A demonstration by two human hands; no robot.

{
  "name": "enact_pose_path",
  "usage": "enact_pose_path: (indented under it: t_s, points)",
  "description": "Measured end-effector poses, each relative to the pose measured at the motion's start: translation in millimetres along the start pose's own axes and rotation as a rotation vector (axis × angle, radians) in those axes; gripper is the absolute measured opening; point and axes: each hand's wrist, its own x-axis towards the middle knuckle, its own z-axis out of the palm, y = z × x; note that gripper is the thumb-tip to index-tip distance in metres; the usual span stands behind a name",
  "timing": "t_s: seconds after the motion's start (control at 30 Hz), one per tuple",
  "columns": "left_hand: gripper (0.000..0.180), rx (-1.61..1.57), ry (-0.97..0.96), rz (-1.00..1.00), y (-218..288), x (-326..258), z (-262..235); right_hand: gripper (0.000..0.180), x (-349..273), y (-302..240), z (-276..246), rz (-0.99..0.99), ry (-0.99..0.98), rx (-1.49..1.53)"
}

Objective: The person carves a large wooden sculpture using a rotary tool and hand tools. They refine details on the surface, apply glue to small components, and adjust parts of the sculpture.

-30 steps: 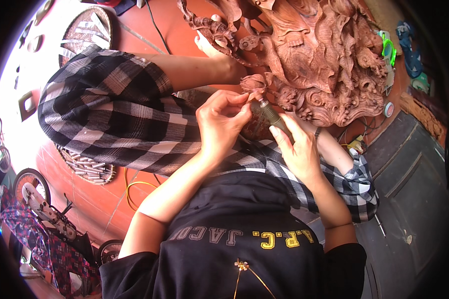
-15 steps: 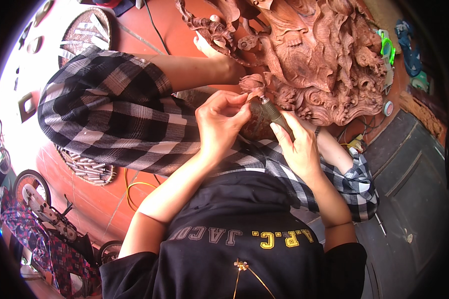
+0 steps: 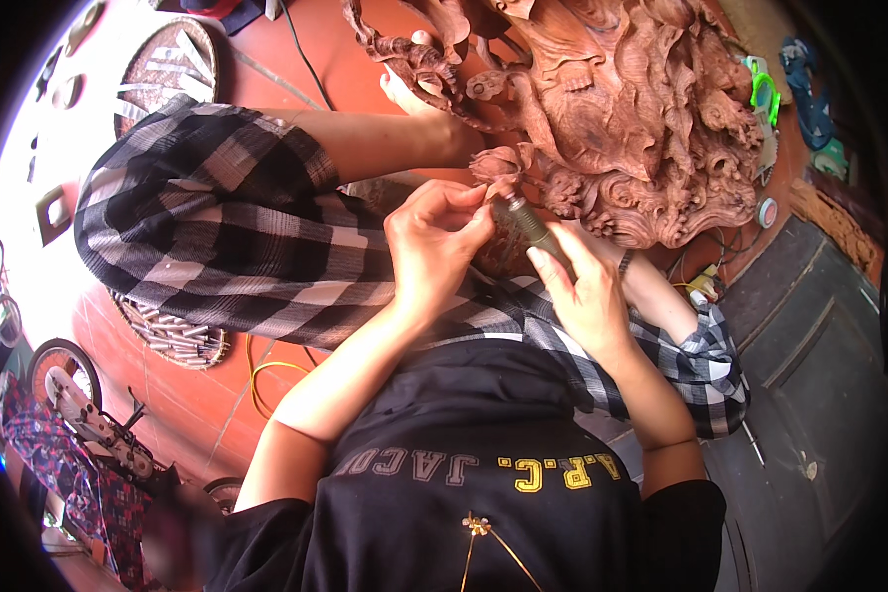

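Note:
My right hand [image 3: 592, 286] is wrapped round a dark, ribbed tool handpiece [image 3: 535, 227], its metal end pointing up and left. Facing it, my left hand [image 3: 434, 232] is closed in a pinch by that metal end. A small tan piece [image 3: 499, 187] shows at its fingertips; its kind is too small to tell. Just beyond the fingertips is a carved wooden flower [image 3: 498, 165], part of or close against a large reddish-brown wood carving [image 3: 602, 109] with deep curls and folds. The tool's very tip is hard to see against the wood.
My legs in checked trousers [image 3: 217, 207] are spread on the red tiled floor. Woven trays hold pale strips [image 3: 183, 69] and small cylinders [image 3: 183, 335]. A yellow cable [image 3: 257, 380], a parked two-wheeler [image 3: 79, 405] and a dark wooden panel [image 3: 809, 365] lie around me.
The handpiece has tilted slightly, its metal end shifting left and closer to my left fingertips. My left hand has barely moved. A dark blurred shape has appeared at the lower left.

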Motion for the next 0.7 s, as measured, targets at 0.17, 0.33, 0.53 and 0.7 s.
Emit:
enact_pose_path:
  t_s: [0.17, 0.33, 0.53, 0.7]
  points:
    - [0.012, -0.028, 0.002, 0.001, -3.9, 0.5, -1.3, 0.027, -0.4, -5.3, 0.4, 0.035, -0.024, 0.033]
    - [0.011, -0.017, -0.005, -0.023, -0.3, 0.4, -0.7, 0.026, -1.6, 0.4, 3.8, -0.064, 0.015, 0.013]
    - [0.011, -0.058, -0.006, -0.047, 1.6, 0.3, -0.6, 0.027, -0.9, -0.3, -1.0, 0.156, -0.076, 0.066]
    - [0.011, -0.049, -0.003, -0.036, 1.1, 0.6, -0.1, 0.026, 1.9, -2.4, -8.9, 0.169, -0.034, 0.058]
